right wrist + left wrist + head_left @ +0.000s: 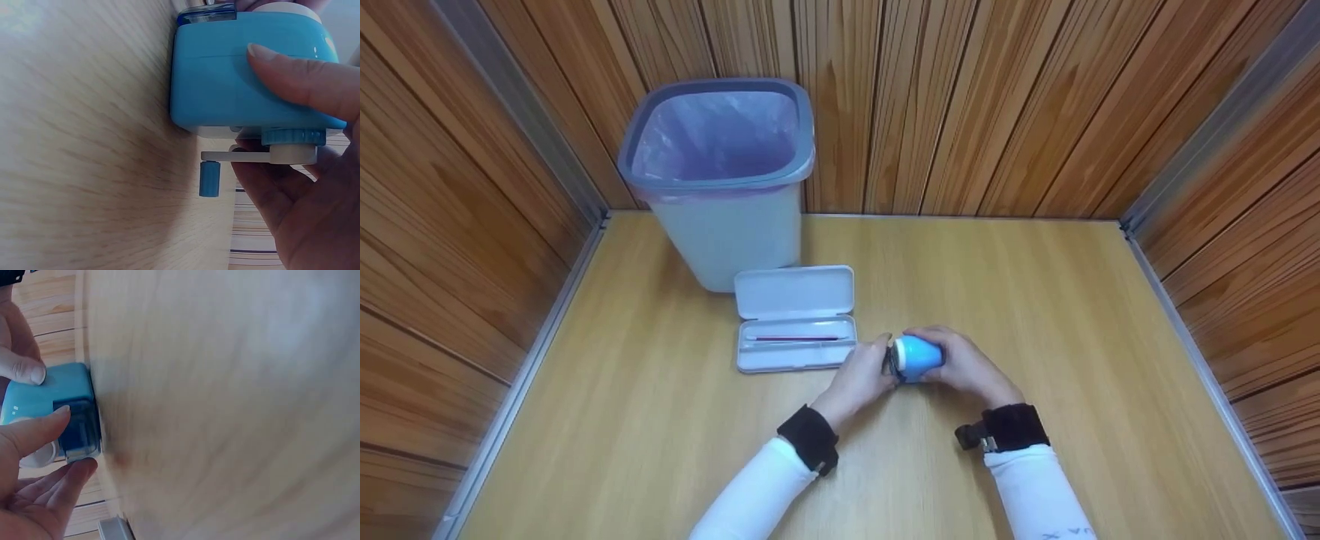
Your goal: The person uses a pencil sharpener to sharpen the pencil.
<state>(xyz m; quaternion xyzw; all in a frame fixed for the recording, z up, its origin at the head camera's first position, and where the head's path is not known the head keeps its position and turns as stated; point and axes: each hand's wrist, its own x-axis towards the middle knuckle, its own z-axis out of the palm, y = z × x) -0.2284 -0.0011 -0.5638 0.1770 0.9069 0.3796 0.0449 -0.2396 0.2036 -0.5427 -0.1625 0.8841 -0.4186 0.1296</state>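
Note:
A light-blue crank pencil sharpener (917,358) is between both hands, low over the table. My right hand (969,367) grips its body, thumb across one side, as the right wrist view shows. Its white crank arm with a blue knob (209,179) sticks out on that side. With thumb and fingertips my left hand (861,375) pinches the clear, dark-tinted shavings drawer (80,436) at the sharpener's other end. Whether the drawer is partly out, I cannot tell.
An open white pencil case (795,292) lies left of the hands, a thin reddish pencil (802,339) inside it. Behind it stands a trash bin (727,236) with a plastic liner. Wood-panelled walls (945,112) border the table (660,435) at the back and sides.

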